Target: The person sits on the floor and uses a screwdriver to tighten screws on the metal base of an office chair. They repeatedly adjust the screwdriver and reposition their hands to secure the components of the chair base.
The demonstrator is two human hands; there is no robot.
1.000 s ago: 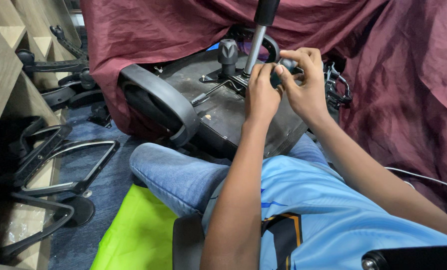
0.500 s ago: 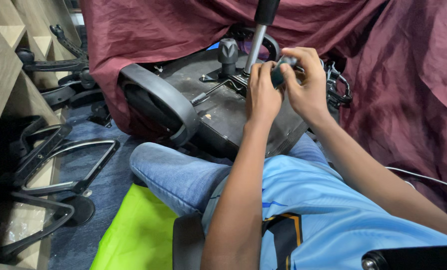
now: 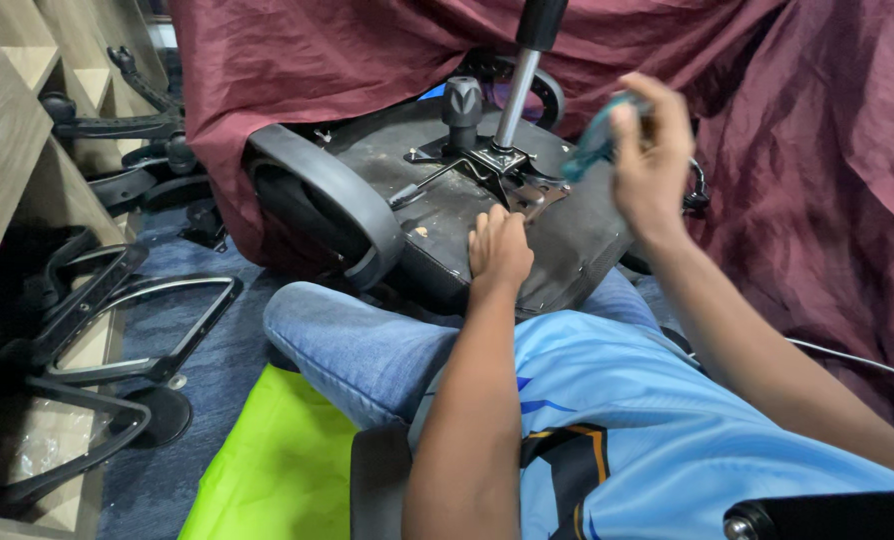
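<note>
On the underside of an overturned black office chair seat (image 3: 527,240), the left hand (image 3: 500,250) is laid knuckles up with its fingers curled loosely together, and nothing is seen gripped in it. Just beyond those fingers the metal tilt mechanism (image 3: 492,165) is bolted to the seat, and a brownish plate (image 3: 537,198) is seen at its near edge. From the mechanism a chrome gas-lift column (image 3: 517,85) is raised toward the top of the view, and a short black knob (image 3: 463,100) is stood just left of it. A thin lever (image 3: 427,183) is run out from the mechanism to the left.

Up and to the right, well apart from the seat surface, the right hand (image 3: 652,160) is held in the air with its fingers closed around a translucent blue-green tool handle (image 3: 592,150); the picture is blurred there, so the working end of the tool cannot be made out.

A curved black armrest (image 3: 342,195) is seen at the left edge of the seat. Behind and to the right, everything is draped with maroon cloth (image 3: 797,130). The seat is propped against the person's jeans-clad leg (image 3: 357,345), beside a light blue shirt (image 3: 657,420). Loose black chair frames (image 3: 117,330) are lain on the floor at left, against wooden shelving (image 3: 7,130), and a lime-green sheet (image 3: 267,470) is spread below the leg
</note>
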